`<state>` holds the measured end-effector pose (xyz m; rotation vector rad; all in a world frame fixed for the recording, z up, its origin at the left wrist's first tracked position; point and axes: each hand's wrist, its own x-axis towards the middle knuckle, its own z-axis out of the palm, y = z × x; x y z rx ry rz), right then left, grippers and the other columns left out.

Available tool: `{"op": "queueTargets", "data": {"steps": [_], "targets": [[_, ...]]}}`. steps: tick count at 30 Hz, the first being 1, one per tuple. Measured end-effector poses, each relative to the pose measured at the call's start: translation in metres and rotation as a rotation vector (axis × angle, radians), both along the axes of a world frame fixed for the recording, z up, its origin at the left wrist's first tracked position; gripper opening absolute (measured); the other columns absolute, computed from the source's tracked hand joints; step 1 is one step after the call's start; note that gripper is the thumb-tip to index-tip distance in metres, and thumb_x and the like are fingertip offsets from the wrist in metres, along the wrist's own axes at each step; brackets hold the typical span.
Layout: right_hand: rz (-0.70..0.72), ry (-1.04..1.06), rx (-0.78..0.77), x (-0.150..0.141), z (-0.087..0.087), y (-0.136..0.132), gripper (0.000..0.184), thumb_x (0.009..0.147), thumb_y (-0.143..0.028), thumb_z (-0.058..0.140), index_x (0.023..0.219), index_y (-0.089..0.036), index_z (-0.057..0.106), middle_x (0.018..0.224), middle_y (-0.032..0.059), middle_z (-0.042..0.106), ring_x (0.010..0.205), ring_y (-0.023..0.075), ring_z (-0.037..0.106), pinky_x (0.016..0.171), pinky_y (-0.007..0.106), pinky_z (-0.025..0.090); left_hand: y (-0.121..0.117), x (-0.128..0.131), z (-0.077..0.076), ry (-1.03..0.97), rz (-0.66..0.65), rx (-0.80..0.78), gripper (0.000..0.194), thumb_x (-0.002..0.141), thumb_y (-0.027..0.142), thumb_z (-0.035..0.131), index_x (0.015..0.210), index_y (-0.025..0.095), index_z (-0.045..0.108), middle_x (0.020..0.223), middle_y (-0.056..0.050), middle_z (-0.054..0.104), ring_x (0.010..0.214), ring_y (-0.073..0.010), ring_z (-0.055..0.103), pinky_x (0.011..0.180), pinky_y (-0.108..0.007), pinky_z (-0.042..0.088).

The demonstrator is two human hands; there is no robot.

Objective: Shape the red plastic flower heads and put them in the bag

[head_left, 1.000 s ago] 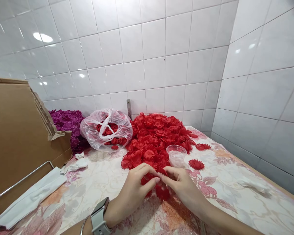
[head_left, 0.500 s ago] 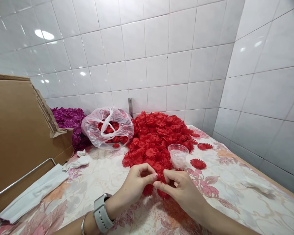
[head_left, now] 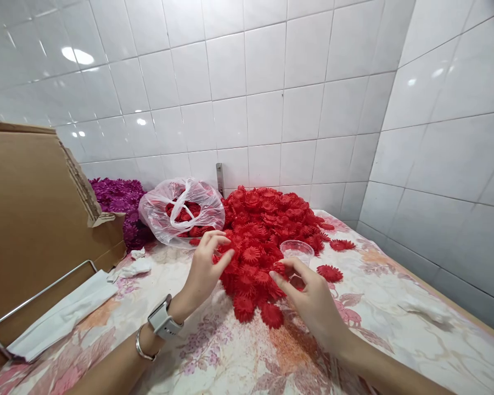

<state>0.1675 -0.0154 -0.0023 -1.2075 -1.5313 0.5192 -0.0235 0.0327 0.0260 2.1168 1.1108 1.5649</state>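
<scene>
A heap of red artificial flowers (head_left: 267, 219) with thin, pointed petals spreads over the middle of the table. At the heap's left edge is my left hand (head_left: 208, 266), thumb and fingers apart, with nothing visibly held. My right hand (head_left: 308, 293) pinches a red artificial flower (head_left: 278, 267) between thumb and index finger at the heap's near right side. Partly hidden behind that hand stands a clear plastic cup (head_left: 297, 251) with whitish contents. Two red flowers lie at the front of the heap, between my hands.
A clear plastic bag (head_left: 181, 214) of red flowers sits left of the heap, beside purple flowers (head_left: 117, 195). A cardboard box (head_left: 33, 219) and a white cloth (head_left: 61, 318) occupy the left. Loose red flowers (head_left: 330, 273) lie to the right. Tiled walls (head_left: 267, 120) border the table.
My hands were together before the heap and have moved apart. The left went left and forward, its fingers spreading; the right shifted slightly right and up with a flower.
</scene>
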Motion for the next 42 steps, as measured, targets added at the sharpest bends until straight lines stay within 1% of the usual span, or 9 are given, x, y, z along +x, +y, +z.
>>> {"op": "queueTargets", "data": {"steps": [2, 5, 9, 13, 18, 26, 28, 33, 42], "targets": [[-0.032, 0.038, -0.026, 0.000, 0.000, 0.002, 0.017, 0.079, -0.034, 0.054, 0.089, -0.021, 0.055, 0.086, 0.0038, 0.062, 0.077, 0.0211, 0.057, 0.070, 0.033, 0.044, 0.001, 0.000, -0.002, 0.176, -0.025, 0.026, 0.007, 0.074, 0.016, 0.061, 0.079, 0.021, 0.061, 0.112, -0.005, 0.052, 0.109, -0.0220, 0.049, 0.094, -0.035, 0.038], [-0.069, 0.069, -0.033, 0.001, -0.003, 0.005, 0.028, 0.077, -0.032, 0.054, 0.103, -0.021, 0.050, 0.101, 0.0074, 0.061, 0.091, 0.0235, 0.058, 0.078, 0.039, 0.046, 0.003, -0.001, -0.005, 0.401, 0.036, 0.090, 0.014, 0.083, 0.015, 0.048, 0.086, 0.021, 0.060, 0.121, -0.008, 0.045, 0.118, -0.0224, 0.042, 0.099, -0.039, 0.034], [-0.036, 0.012, 0.008, 0.002, -0.006, 0.008, 0.028, 0.078, -0.027, 0.050, 0.106, -0.022, 0.050, 0.108, 0.0076, 0.059, 0.099, 0.0236, 0.055, 0.085, 0.042, 0.044, 0.008, -0.003, -0.011, 0.440, 0.090, 0.097, 0.018, 0.085, 0.012, 0.041, 0.087, 0.019, 0.058, 0.120, -0.010, 0.045, 0.116, -0.0231, 0.043, 0.098, -0.041, 0.036], [-0.001, -0.055, 0.053, 0.001, -0.004, 0.007, 0.018, 0.077, -0.024, 0.049, 0.093, -0.022, 0.056, 0.098, 0.0052, 0.064, 0.092, 0.0235, 0.058, 0.084, 0.041, 0.044, 0.012, -0.004, -0.015, 0.449, 0.118, 0.100, 0.021, 0.083, 0.009, 0.040, 0.087, 0.020, 0.058, 0.118, -0.008, 0.046, 0.113, -0.0223, 0.047, 0.095, -0.039, 0.039], [-0.009, -0.110, 0.078, 0.001, -0.001, 0.004, 0.016, 0.078, -0.026, 0.051, 0.092, -0.022, 0.056, 0.090, 0.0047, 0.064, 0.083, 0.0226, 0.059, 0.076, 0.038, 0.045, 0.015, -0.008, -0.014, 0.424, 0.173, 0.105, 0.022, 0.082, 0.007, 0.038, 0.087, 0.018, 0.057, 0.115, -0.010, 0.048, 0.111, -0.0230, 0.048, 0.094, -0.039, 0.040], [0.000, -0.208, 0.016, 0.004, -0.001, 0.004, 0.012, 0.081, -0.026, 0.047, 0.091, -0.022, 0.053, 0.053, -0.0053, 0.050, 0.047, 0.0152, 0.049, 0.050, 0.028, 0.040, 0.026, -0.014, -0.020, 0.384, 0.219, 0.085, 0.026, 0.079, 0.004, 0.037, 0.084, 0.018, 0.057, 0.112, -0.008, 0.049, 0.109, -0.0216, 0.050, 0.093, -0.037, 0.041], [0.005, -0.238, 0.015, 0.004, -0.001, 0.005, 0.018, 0.079, -0.021, 0.046, 0.096, -0.021, 0.052, 0.059, -0.0037, 0.054, 0.052, 0.0163, 0.052, 0.052, 0.029, 0.042, 0.028, -0.015, -0.024, 0.373, 0.231, 0.075, 0.026, 0.079, 0.004, 0.036, 0.084, 0.018, 0.057, 0.111, -0.009, 0.050, 0.108, -0.0215, 0.050, 0.093, -0.037, 0.041], [0.055, -0.306, 0.086, 0.002, -0.003, 0.005, 0.036, 0.072, -0.009, 0.038, 0.105, -0.020, 0.048, 0.095, 0.0068, 0.062, 0.077, 0.0214, 0.059, 0.072, 0.039, 0.046, 0.027, -0.013, -0.033, 0.391, 0.229, 0.051, 0.027, 0.076, 0.002, 0.038, 0.086, 0.018, 0.058, 0.112, -0.009, 0.051, 0.106, -0.0232, 0.050, 0.094, -0.039, 0.041], [0.225, -0.430, 0.182, -0.011, -0.005, -0.007, 0.031, 0.081, -0.014, 0.039, 0.110, -0.016, 0.051, 0.109, 0.0132, 0.058, 0.102, 0.0231, 0.056, 0.090, 0.038, 0.045, 0.027, -0.020, -0.033, 0.338, 0.249, 0.019, 0.030, 0.076, 0.002, 0.034, 0.086, 0.017, 0.057, 0.105, -0.008, 0.051, 0.107, -0.0219, 0.049, 0.095, -0.039, 0.039]]}}
